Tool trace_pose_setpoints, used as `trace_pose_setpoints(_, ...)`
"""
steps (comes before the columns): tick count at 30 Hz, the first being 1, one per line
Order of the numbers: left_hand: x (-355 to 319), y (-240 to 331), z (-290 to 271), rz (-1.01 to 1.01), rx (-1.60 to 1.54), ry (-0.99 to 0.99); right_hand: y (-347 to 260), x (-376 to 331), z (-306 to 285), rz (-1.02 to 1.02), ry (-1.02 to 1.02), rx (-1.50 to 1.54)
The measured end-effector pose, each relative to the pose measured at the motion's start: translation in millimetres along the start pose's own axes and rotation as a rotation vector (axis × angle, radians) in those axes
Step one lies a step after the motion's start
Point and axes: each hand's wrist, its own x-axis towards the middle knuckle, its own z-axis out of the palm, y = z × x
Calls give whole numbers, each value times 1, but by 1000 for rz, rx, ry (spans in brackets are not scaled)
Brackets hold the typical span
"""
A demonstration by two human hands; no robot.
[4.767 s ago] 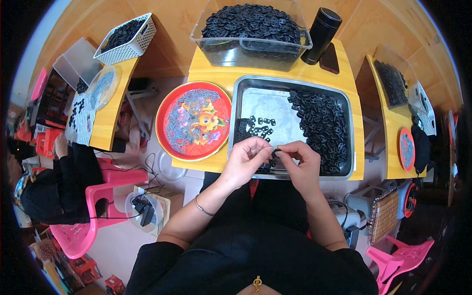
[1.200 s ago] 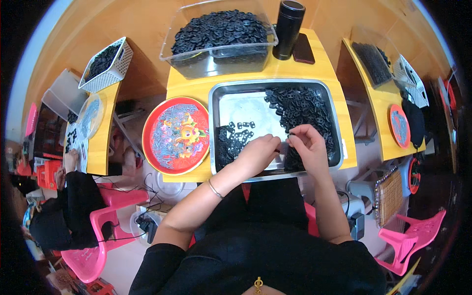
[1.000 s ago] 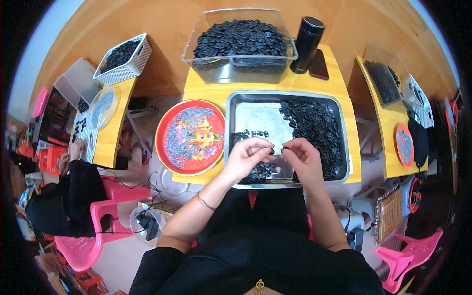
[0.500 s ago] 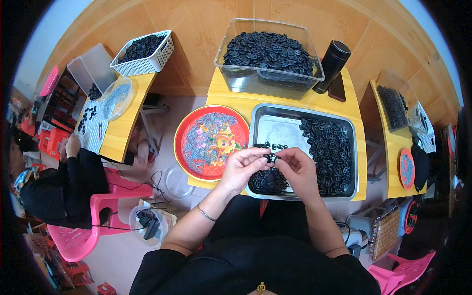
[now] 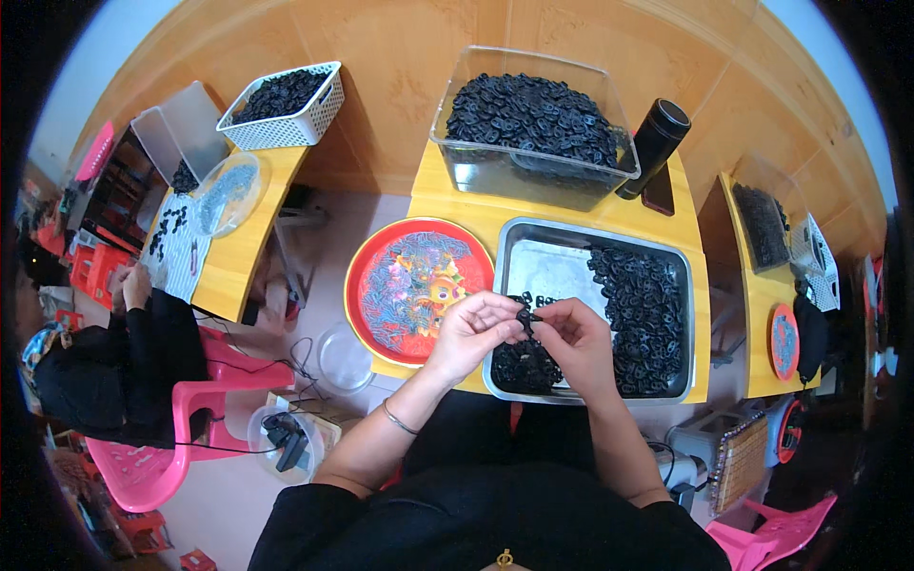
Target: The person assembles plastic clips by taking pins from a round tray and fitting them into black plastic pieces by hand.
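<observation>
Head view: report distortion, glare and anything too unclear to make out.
Head view: straight edges bend near the dark rim; head view: pale sheen on the metal tray's bare floor; head view: black piece between left hand and right hand, too small for detail.

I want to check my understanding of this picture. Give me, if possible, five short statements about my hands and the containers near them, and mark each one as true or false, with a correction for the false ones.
1. The left hand and the right hand pinch something small and black between their fingertips. True.
2. The round red tray holds many thin grey pieces. True.
3. The metal tray stands to the left of the round red tray. False: it stands to the right.
4. A black flask is beside the clear bin, on its right. True.
5. The clear bin is filled with white pieces. False: the pieces heaped in it are black.
</observation>
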Motion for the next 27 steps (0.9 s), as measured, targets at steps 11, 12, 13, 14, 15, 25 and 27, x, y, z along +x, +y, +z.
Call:
trace_pose_setpoints(11, -4, 3, 3, 30, 88, -13, -7, 1, -3, 81, -73, 111)
trace_pose_setpoints(12, -4, 4, 4, 28, 98, -12, -8, 1, -4, 63, -81, 120)
trace_pose_setpoints(13, -6, 5, 4, 33, 99, -8, -8, 0, -4, 62, -87, 120)
trace_pose_setpoints(14, -7, 5, 5, 19, 89, -9, -10, -1, -5, 72, -94, 107)
trace_pose_setpoints(15, -8, 5, 6, 5, 79, -11, -10, -3, -6, 82, -101, 94)
trace_pose_setpoints(25, -15, 3, 15, 74, 164, 58, -5, -4, 1, 53, -97, 155)
trace_pose_setpoints(27, -15, 6, 18, 42, 133, 68, 0, -6, -2, 22, -101, 129)
